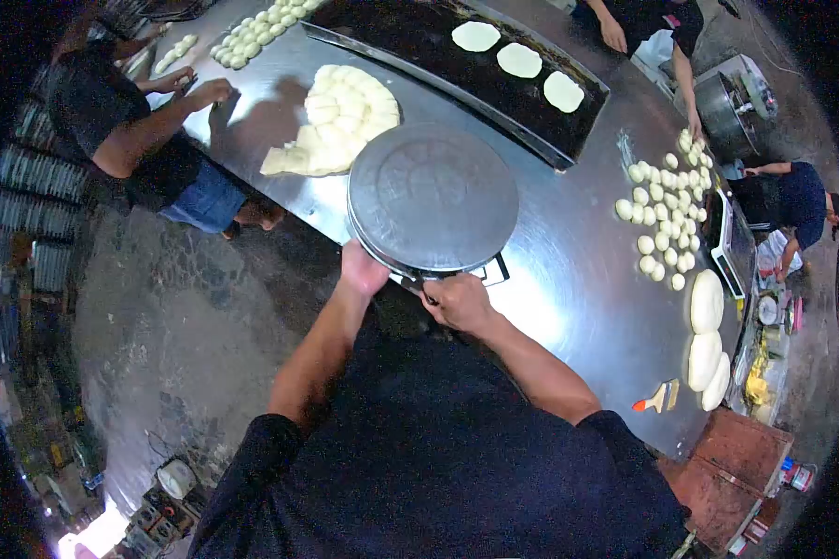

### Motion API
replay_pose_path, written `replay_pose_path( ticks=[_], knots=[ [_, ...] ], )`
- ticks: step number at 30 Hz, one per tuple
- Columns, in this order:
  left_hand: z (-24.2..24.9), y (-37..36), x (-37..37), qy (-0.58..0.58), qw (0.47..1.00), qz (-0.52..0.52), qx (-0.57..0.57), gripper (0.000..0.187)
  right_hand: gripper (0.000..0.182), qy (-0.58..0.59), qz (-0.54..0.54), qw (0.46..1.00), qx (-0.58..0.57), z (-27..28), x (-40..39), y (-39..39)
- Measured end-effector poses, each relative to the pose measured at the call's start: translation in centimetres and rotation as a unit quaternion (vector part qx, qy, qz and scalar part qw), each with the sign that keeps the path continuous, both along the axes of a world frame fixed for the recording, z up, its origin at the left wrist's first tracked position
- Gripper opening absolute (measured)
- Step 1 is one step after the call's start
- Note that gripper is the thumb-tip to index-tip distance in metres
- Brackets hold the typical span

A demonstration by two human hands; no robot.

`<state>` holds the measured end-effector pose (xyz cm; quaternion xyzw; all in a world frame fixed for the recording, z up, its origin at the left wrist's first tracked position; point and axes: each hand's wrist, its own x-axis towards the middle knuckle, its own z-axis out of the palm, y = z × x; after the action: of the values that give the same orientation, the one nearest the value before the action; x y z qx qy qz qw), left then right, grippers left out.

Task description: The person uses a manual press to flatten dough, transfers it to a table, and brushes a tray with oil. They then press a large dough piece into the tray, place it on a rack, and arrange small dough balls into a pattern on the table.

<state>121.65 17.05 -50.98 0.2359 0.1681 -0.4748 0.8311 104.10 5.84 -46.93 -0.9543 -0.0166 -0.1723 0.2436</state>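
A round metal press [433, 197] stands at the near edge of the steel table, its flat lid facing up. My left hand [364, 270] is against the left side of its rim, the fingers mostly hidden under the edge. At the front of the press, my right hand [459, 300] is closed around its handle. Just behind the press lies a large sheet of dough [350, 116] marked into rounded portions. Whatever is inside the press is hidden.
A dark griddle [419, 56] holds three flat dough rounds [519, 61]. Dough balls [662, 210], larger dough pieces [705, 359] and a brush [660, 396] lie right on the table [587, 279]. A co-worker [135, 130] stands left; others are at the upper right.
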Motion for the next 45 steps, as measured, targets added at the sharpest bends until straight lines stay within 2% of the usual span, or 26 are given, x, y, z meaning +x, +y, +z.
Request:
replay_pose_path(
  ticks=[4, 11, 13, 15, 16, 17, 18, 21, 23, 24, 25, 27, 28, 29, 30, 31, 32, 33, 34, 35, 36, 37, 38, 40, 44, 45],
  knots=[
    [-0.4, 0.2, -0.5, 0.018, 0.999, 0.013, -0.027, 0.051, 0.016, 0.018, 0.008, 1.000, 0.006, -0.2, -0.3, -0.1],
    [2.7, -1.2, -1.4, -0.025, 0.999, 0.017, -0.033, 0.049, 0.018, -0.063, -0.019, 0.998, -0.007, 3.5, 0.5, -0.4],
    [1.3, -1.7, -1.6, -0.062, 0.993, 0.025, 0.094, 0.045, 0.024, -0.110, -0.034, 0.993, 0.001, 5.4, 1.1, -0.9],
    [-1.3, -1.6, -1.0, -0.073, 0.995, -0.006, 0.074, 0.040, 0.033, -0.170, -0.096, 0.981, 0.007, 7.6, 1.2, -2.0],
    [-1.9, -1.9, -0.8, -0.146, 0.982, -0.041, 0.111, 0.039, 0.034, -0.173, -0.118, 0.977, 0.033, 8.6, 1.1, -3.0],
    [-2.5, -2.0, -0.7, -0.218, 0.962, -0.075, 0.149, 0.039, 0.035, -0.191, -0.147, 0.970, 0.037, 9.5, 0.9, -3.9],
    [-0.7, -2.2, -1.1, -0.264, 0.941, -0.080, 0.197, 0.038, 0.036, -0.206, -0.171, 0.962, 0.058, 9.5, 0.8, -5.2],
    [-3.7, -1.9, -0.4, -0.393, 0.845, -0.043, 0.361, 0.053, 0.039, -0.225, -0.239, 0.936, 0.129, 9.9, -1.0, -8.2],
    [0.6, -1.1, -1.4, -0.464, 0.687, -0.131, 0.543, 0.055, 0.037, -0.194, -0.296, 0.922, 0.158, 10.4, -2.7, -9.1],
    [-1.5, 0.1, -1.2, -0.510, 0.699, -0.076, 0.496, 0.056, 0.035, -0.187, -0.304, 0.912, 0.204, 10.0, -3.4, -9.5],
    [0.2, 0.7, -2.5, -0.474, 0.694, -0.046, 0.540, 0.055, 0.035, -0.177, -0.304, 0.913, 0.208, 9.3, -4.9, -9.4],
    [-3.9, 4.1, -2.5, -0.556, 0.562, 0.031, 0.612, 0.054, 0.030, -0.210, -0.310, 0.900, 0.222, 8.8, -6.0, -9.6],
    [-5.1, 5.5, -3.4, -0.531, 0.554, 0.103, 0.633, 0.052, 0.027, -0.215, -0.304, 0.892, 0.258, 8.1, -6.5, -9.6],
    [-5.2, 7.9, -4.0, -0.544, 0.523, 0.059, 0.653, 0.055, 0.023, -0.224, -0.301, 0.880, 0.292, 7.0, -7.1, -9.3],
    [-5.4, 10.1, -5.3, -0.513, 0.571, 0.073, 0.637, 0.057, 0.021, -0.241, -0.274, 0.874, 0.320, 6.3, -7.2, -8.6],
    [-9.1, 13.4, -5.1, -0.446, 0.667, 0.054, 0.594, 0.056, 0.021, -0.260, -0.274, 0.864, 0.334, 5.1, -7.7, -8.4],
    [-7.2, 13.7, -6.9, -0.411, 0.594, -0.018, 0.692, 0.051, 0.023, -0.242, -0.255, 0.860, 0.371, 0.6, -7.9, -8.9],
    [-5.9, 14.9, -8.3, -0.354, 0.678, -0.062, 0.641, 0.050, 0.029, -0.306, -0.273, 0.861, 0.302, -1.7, -7.9, -9.1],
    [-9.9, 18.2, -7.8, -0.334, 0.673, -0.106, 0.652, 0.038, 0.033, -0.291, -0.314, 0.840, 0.332, -1.5, -8.5, -8.2],
    [-9.2, 19.0, -9.2, -0.327, 0.669, -0.177, 0.643, 0.032, 0.035, -0.179, -0.307, 0.846, 0.397, 4.0, -11.4, -7.4],
    [-8.5, 20.0, -10.7, -0.323, 0.661, -0.249, 0.630, 0.026, 0.032, -0.200, -0.342, 0.850, 0.348, 3.3, -12.9, -7.3],
    [-13.2, 24.1, -9.5, -0.345, 0.659, -0.278, 0.608, 0.024, 0.030, -0.226, -0.341, 0.863, 0.298, 2.8, -13.3, -7.0],
    [-17.0, 28.3, -8.1, -0.419, 0.646, -0.312, 0.556, 0.022, 0.031, -0.212, -0.353, 0.860, 0.304, 2.5, -13.0, -6.7],
    [-20.5, 32.7, -7.1, -0.572, 0.615, -0.328, 0.432, 0.017, 0.033, -0.248, -0.349, 0.833, 0.350, 3.9, -14.9, -6.1],
    [-22.0, 31.8, -9.0, -0.336, 0.789, -0.370, 0.357, 0.017, 0.034, -0.252, -0.417, 0.798, 0.355, 1.8, -17.8, -3.8],
    [-23.0, 30.8, -10.4, -0.266, 0.822, -0.382, 0.328, 0.018, 0.034, -0.291, -0.437, 0.757, 0.389, 1.3, -18.1, -3.1]
  ],
)
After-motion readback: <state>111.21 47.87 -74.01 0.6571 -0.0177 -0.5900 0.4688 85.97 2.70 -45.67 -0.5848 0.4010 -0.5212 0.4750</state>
